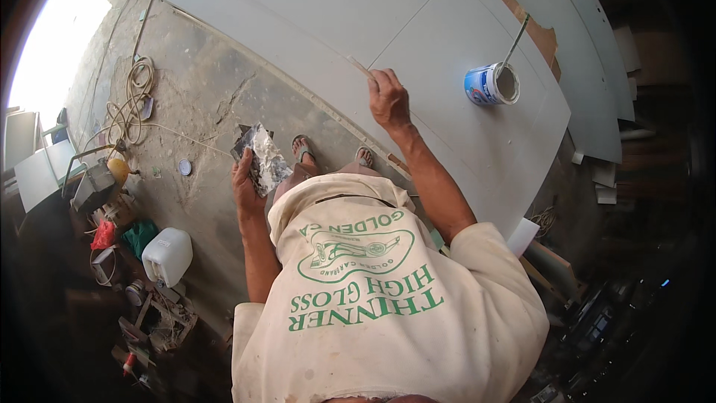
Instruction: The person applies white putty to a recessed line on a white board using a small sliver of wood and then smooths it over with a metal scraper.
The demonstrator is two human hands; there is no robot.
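Observation:
My right hand (389,98) grips a thin, pale putty knife (359,67) over the large light-grey panel (447,134), close to a dark seam line. I cannot tell whether the blade touches the surface. Low by my left side, my left hand (245,177) is closed around the edge of a dark flat board (244,136) smeared with thick white putty (267,158). To the right on the panel stands an open blue-and-white can (477,86), with a stick (514,43) leaning out of its mouth.
A coiled pale cable (138,89) lies on the stained concrete floor (216,89). At the left are a white jerrycan (167,256), a red bag (104,235) and a box of scraps (168,321). More grey panels (582,45) lean at the right. My sandalled feet stand beside the panel's edge.

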